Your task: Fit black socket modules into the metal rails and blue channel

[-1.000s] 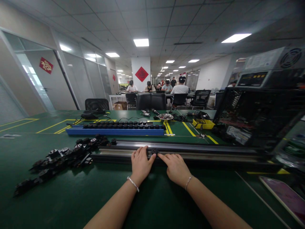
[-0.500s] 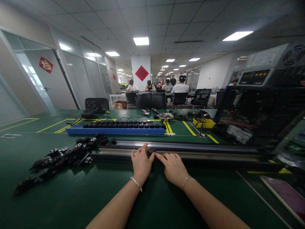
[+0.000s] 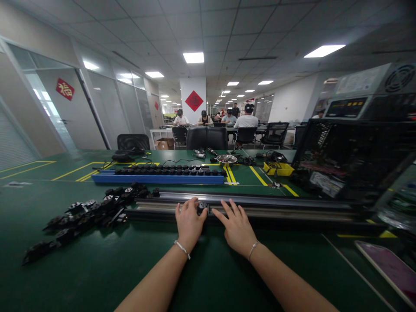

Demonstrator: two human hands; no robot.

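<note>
Currently left hand (image 3: 189,223) pinches black module (image 3: 202,206) at metal rail (image 3: 276,211); right hand (image 3: 238,227) splayed, holding nothing. One-sided grip could let module tip or skid.

The surface (image 3: 97,268) before me is plain green, striped with yellow tape (image 3: 258,176) right of the blue holder (image 3: 159,179). Nearer me than that holder, the long rails (image 3: 276,212) are black with silver-grey bands, and the small part (image 3: 202,207) at my left fingers (image 3: 203,215) is black, its top perhaps marked in grey, though I see it poorly. My bracelets (image 3: 182,249) are silvery white. Right of the holder, the tray (image 3: 277,170) is bright yellow.
</note>
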